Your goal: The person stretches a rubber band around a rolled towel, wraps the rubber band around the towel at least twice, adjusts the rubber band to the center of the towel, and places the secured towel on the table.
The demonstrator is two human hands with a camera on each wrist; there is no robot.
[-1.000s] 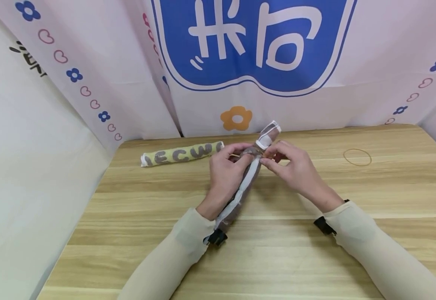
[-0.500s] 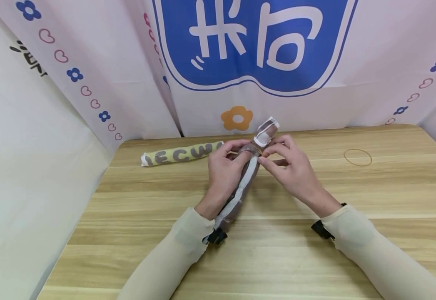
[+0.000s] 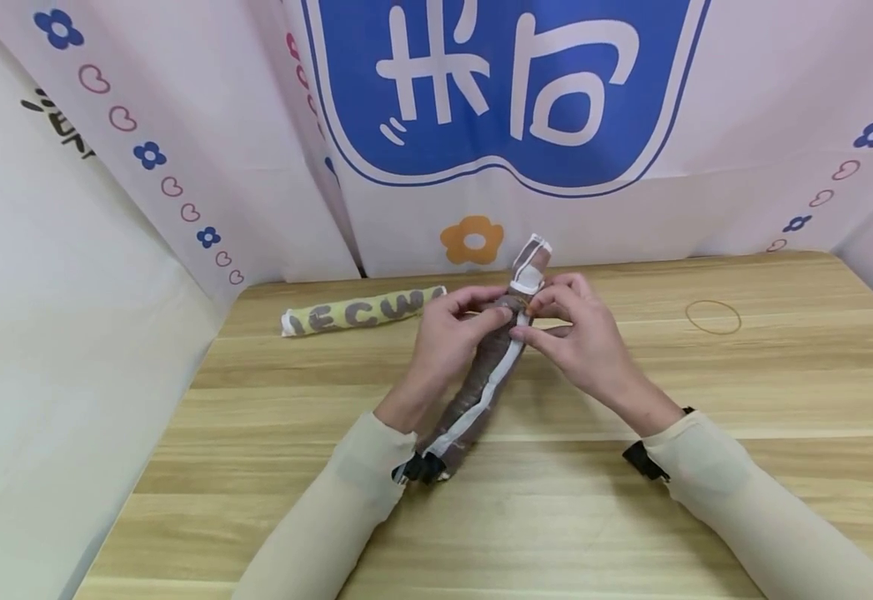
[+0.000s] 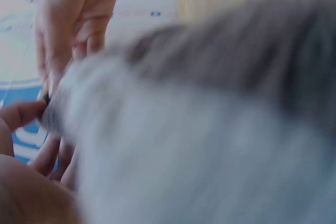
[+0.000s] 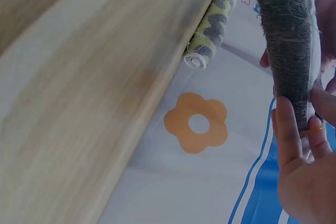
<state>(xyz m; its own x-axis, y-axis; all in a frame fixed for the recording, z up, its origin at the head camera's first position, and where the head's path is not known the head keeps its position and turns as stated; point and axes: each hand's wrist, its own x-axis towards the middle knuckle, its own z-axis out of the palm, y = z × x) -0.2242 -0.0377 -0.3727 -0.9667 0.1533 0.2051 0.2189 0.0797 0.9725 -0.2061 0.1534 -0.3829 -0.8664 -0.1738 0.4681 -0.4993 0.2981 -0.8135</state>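
Observation:
A brown rolled towel (image 3: 481, 383) with a white edge strip down its length slants across the middle of the table, its far end pointing up toward the backdrop. My left hand (image 3: 447, 337) grips it near that far end, thumb on top. A thin orange rubber band (image 5: 313, 130) sits at the roll's narrowed neck. My right hand (image 3: 582, 333) pinches at this band, with fingertips against the roll. In the left wrist view the towel (image 4: 199, 140) is a close blur that hides much of the left hand.
A yellow rolled towel (image 3: 364, 312) with grey letters lies at the table's back left. Another rubber band (image 3: 713, 317) lies on the wooden table (image 3: 556, 517) at right. A printed cloth backdrop (image 3: 406, 225) stands behind the table's back edge.
My left wrist has shifted slightly left, exposing more of the roll's lower part. My right thumb has moved a little down along the white strip. The roll's far end has tipped slightly left.

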